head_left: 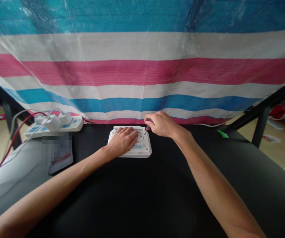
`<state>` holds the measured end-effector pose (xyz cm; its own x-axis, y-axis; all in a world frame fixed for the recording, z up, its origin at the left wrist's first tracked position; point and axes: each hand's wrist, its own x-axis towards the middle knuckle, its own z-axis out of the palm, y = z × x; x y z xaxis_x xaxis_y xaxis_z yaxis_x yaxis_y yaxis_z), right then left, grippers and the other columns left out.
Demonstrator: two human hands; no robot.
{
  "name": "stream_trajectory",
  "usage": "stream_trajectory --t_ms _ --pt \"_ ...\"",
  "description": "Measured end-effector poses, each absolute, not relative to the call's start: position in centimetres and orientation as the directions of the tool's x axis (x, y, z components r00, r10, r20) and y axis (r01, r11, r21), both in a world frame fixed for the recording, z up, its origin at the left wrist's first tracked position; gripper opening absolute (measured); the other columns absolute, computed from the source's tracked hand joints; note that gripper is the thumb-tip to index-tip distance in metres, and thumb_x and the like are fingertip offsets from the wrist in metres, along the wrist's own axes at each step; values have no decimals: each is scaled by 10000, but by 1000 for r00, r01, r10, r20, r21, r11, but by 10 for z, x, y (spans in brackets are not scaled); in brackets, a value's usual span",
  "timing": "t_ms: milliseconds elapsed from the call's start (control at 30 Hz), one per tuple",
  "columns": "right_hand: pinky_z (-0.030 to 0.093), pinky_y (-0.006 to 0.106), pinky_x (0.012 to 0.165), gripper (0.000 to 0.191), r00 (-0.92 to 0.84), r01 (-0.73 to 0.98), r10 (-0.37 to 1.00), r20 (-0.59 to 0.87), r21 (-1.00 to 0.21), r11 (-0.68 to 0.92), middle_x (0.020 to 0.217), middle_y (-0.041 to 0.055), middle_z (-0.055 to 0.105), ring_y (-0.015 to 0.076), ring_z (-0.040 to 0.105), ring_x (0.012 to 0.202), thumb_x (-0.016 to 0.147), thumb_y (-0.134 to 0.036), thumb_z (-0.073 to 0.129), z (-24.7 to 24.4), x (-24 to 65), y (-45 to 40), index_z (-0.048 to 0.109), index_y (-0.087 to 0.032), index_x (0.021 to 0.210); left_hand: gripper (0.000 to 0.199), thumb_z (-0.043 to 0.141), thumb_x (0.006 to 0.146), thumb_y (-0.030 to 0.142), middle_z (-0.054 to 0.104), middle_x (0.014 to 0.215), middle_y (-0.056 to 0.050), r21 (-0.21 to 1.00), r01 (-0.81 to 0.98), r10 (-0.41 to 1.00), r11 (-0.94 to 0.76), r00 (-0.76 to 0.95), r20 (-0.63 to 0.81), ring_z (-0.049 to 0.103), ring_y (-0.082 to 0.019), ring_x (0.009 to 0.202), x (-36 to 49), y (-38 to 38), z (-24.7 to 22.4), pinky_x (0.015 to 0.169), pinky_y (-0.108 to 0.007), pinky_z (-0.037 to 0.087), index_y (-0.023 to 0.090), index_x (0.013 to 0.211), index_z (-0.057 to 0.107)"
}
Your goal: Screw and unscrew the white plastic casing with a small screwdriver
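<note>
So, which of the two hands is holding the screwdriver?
The right hand: it grips the screwdriver near one corner of the white device, while the left hand rests palm-down on that device.

White chargers (pixel 53 123) sit plugged into a power strip (pixel 77 124).

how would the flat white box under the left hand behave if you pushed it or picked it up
The white box is probably stiff, since its casing looks moulded. Lying low and flat on the black table, it would likely slide rather than tip. Its perforated shell suggests a partly hollow inside, so perhaps light for its size.
</note>
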<state>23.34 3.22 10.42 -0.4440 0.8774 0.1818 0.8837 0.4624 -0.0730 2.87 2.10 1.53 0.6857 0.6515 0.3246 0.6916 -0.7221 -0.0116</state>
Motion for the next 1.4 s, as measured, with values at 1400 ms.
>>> stream_trajectory --t_ms 1400 --pt "409 310 671 191 -281 953 946 160 -73 295 941 120 740 280 690 880 958 -302 492 102 228 31 622 -177 1023 356 350 1031 342 617 1228 -124 -19 697 654 -716 680 332 608 -278 1077 29 21 14 917 -445 471 187 1264 569"
